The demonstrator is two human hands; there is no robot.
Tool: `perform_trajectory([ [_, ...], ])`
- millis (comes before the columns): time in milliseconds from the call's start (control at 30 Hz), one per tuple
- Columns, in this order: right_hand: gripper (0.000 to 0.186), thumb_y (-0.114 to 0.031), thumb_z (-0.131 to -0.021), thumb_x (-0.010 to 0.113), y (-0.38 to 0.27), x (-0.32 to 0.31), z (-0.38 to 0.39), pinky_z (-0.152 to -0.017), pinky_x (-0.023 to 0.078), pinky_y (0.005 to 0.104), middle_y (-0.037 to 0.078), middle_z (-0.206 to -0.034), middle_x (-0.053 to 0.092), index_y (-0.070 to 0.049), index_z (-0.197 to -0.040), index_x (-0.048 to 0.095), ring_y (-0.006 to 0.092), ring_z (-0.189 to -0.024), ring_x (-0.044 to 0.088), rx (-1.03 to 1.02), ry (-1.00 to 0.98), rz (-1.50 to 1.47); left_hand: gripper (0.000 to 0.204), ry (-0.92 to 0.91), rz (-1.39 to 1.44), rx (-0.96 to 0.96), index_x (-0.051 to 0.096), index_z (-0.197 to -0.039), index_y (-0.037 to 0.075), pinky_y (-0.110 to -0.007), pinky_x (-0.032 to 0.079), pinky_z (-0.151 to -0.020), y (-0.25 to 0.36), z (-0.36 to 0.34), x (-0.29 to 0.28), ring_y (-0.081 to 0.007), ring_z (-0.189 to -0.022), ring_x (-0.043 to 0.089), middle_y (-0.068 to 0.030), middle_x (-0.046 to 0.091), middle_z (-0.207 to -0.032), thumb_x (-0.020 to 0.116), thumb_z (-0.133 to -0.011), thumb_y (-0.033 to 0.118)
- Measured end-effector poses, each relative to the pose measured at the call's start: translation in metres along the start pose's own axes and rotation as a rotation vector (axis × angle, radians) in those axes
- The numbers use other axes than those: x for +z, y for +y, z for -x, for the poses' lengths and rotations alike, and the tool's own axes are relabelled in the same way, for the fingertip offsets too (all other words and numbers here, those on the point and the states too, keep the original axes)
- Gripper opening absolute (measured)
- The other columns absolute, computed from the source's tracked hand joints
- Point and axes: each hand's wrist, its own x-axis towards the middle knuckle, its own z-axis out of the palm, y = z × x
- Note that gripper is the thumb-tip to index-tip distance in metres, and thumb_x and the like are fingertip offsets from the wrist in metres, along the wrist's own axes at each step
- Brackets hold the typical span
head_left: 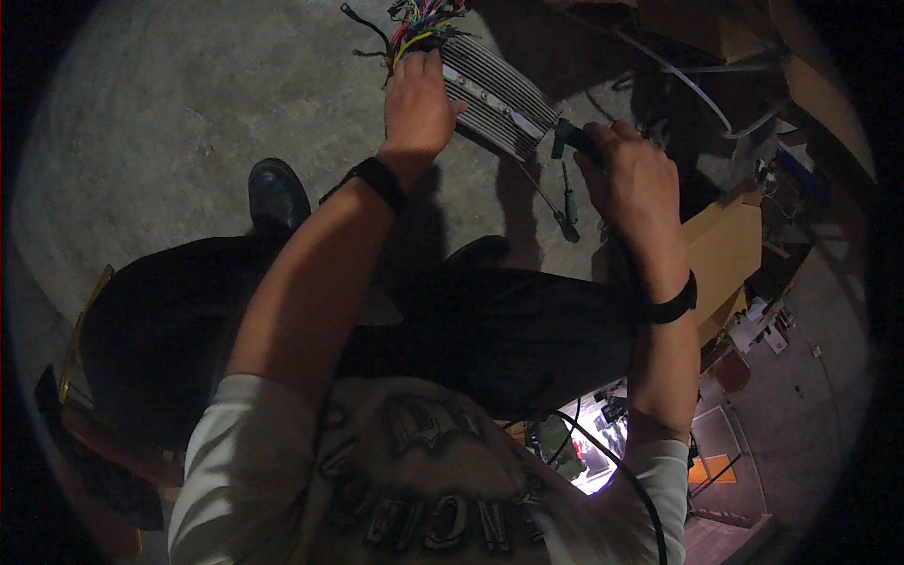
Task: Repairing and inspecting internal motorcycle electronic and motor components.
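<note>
- The ribbed metal casing (497,89), silver in colour, is beyond the person's knees at the upper middle of the view. Its long axis slants from the wire end down toward the right hand.
- A bundle of multicoloured wires (426,19) is at the upper left end of the casing. One black lead (365,24) projects to the left of it.
- The left hand (419,105) is at this wired end. Its fingers lie close together, pointing away from the person; the thumb is set apart, toward the casing's near edge. Whether the fingers pinch the casing or the wires cannot be told.
- The right hand (642,179) is near the opposite end. Its fingers are curled around a dark-handled tool (578,139), whose front is just beside that end of the casing. Contact between tool and casing cannot be confirmed.
- A green-handled screwdriver (571,203) and a dark-handled screwdriver (567,227) lie on the concrete floor (169,141), below the casing in the view.
- A black shoe (277,193) is at left, near the left forearm.
- An open cardboard box (723,243) is to the right of the right forearm.
</note>
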Motion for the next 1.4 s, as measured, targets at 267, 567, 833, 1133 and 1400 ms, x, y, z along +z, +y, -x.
perform_trajectory([
  [267,0.026,-0.022,-0.088,0.068,0.0,0.0038,-0.0014,-0.074,0.055,0.049,0.016,-0.101,0.068,-0.01,-0.111,0.068,0.0379,-0.09,0.069,-0.019,0.014,-0.008,0.081,0.012,0.003,-0.008,0.049,-0.138,-0.003,-0.045,0.041,-0.108,-0.0015,0.0002,0.0019,-0.0394,-0.127,0.049,-0.0208,0.053,-0.133,0.088,-0.071,0.022],
  [567,0.027,-0.021,-0.087,0.069,-0.0005,0.0066,-0.0022,-0.075,0.055,0.0492,0.015,-0.099,0.068,-0.009,-0.11,0.069,0.038,-0.091,0.068,-0.03,0.021,-0.04,0.082,0.027,-0.008,0.009,0.049,-0.137,-0.004,-0.045,0.042,-0.107,-0.0028,0.0016,0.0023,-0.0393,-0.126,0.05,-0.0214,0.053,-0.133,0.088,-0.071,0.023],
  [833,0.026,-0.021,-0.086,0.069,-0.0003,0.0055,-0.0023,-0.075,0.055,0.0493,0.015,-0.098,0.068,-0.009,-0.11,0.068,0.0379,-0.092,0.068,-0.023,-0.005,-0.031,0.083,0.014,0.006,0.011,0.049,-0.137,-0.004,-0.045,0.042,-0.107,-0.0031,0.0002,0.0033,-0.0394,-0.125,0.05,-0.0213,0.054,-0.132,0.088,-0.07,0.024],
  [1133,0.025,-0.022,-0.087,0.068,0.0009,0.0072,-0.0041,-0.074,0.056,0.0493,0.015,-0.099,0.068,-0.01,-0.11,0.068,0.0377,-0.091,0.069,-0.026,0.0,0.008,0.082,0.03,0.005,0.011,0.05,-0.136,-0.004,-0.045,0.042,-0.107,-0.004,0.0002,0.0031,-0.0397,-0.126,0.05,-0.0208,0.054,-0.132,0.088,-0.07,0.024],
  [1400,0.023,-0.021,-0.089,0.066,0.0008,0.0045,-0.0061,-0.074,0.055,0.048,0.016,-0.097,0.067,-0.013,-0.109,0.071,0.0374,-0.089,0.069,-0.008,0.006,-0.01,0.082,0.006,0.007,0.0,0.049,-0.138,-0.003,-0.045,0.042,-0.107,-0.0036,0.0001,0.001,-0.0394,-0.127,0.05,-0.0212,0.054,-0.133,0.088,-0.07,0.024],
])
